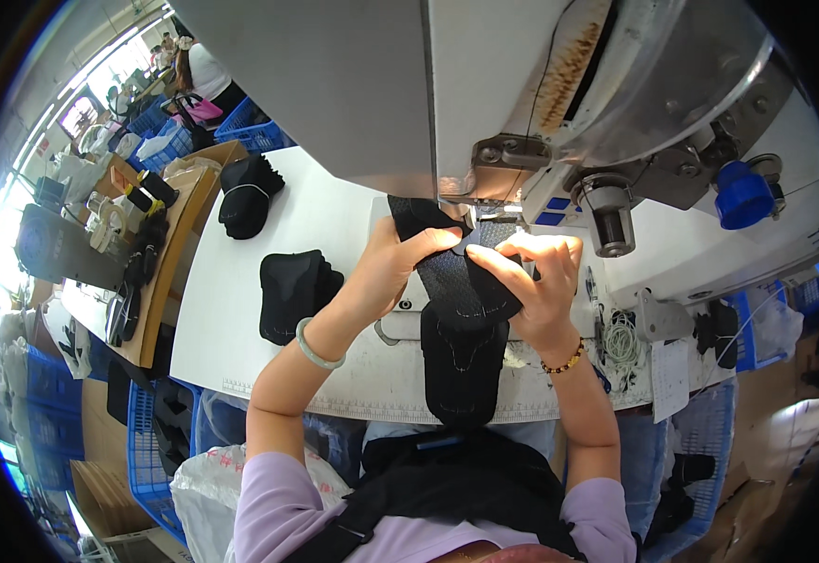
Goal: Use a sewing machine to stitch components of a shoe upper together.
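Observation:
A black textured fabric piece [470,289], shaped like a shoe upper, lies under the head of a sewing machine [372,94]. My left hand [402,261] grips its left edge, with thumb stretched toward the needle area. On the other side, my right hand [541,277] pinches the piece, thumb and index finger close to a small dark strip [466,242] on it. The fingertips of both hands nearly meet there. Just below, another black piece [464,375] hangs toward the table's front edge. Whether it is joined to the upper one, I cannot tell.
On the white table [221,300] to the left sit two stacks of black pieces, one tied stack [248,197] and one nearer stack [298,296]. Coiled cord [621,340] lies at right. Blue baskets [160,450] stand below. People work at far left.

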Motion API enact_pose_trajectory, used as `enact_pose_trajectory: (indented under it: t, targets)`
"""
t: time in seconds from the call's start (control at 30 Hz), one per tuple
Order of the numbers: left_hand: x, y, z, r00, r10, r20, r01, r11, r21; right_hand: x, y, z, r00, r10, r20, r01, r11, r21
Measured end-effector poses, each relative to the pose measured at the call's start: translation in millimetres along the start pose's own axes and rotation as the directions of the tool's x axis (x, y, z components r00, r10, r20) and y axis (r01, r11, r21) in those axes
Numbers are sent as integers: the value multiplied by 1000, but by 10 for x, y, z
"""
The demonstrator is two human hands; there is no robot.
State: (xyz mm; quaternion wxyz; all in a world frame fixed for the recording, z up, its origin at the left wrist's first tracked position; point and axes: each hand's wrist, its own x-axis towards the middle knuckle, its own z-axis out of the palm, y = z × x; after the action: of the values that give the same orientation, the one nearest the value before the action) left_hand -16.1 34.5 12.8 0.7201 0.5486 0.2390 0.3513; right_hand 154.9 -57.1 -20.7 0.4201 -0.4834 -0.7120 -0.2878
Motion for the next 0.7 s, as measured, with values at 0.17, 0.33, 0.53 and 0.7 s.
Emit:
enact_pose_trajectory:
  t: [0.17,0.33,0.53,0.7]
  targets:
    - [-3,-11,-7,1000,-6,-3,6,1000,-6,8,15,17,1000,3,-20,-2,1000,18]
    - [13,6,29,999,36,24,-37,997,60,56,21,-14,999,32,-34,-29,996,84]
    - [-14,39,38,999,31,17,-32,993,111,136,52,-73,1000,8,21,-11,993,122]
    - [34,-12,7,999,36,3,-36,999,37,123,3,-75,998,49,39,-55,988,142]
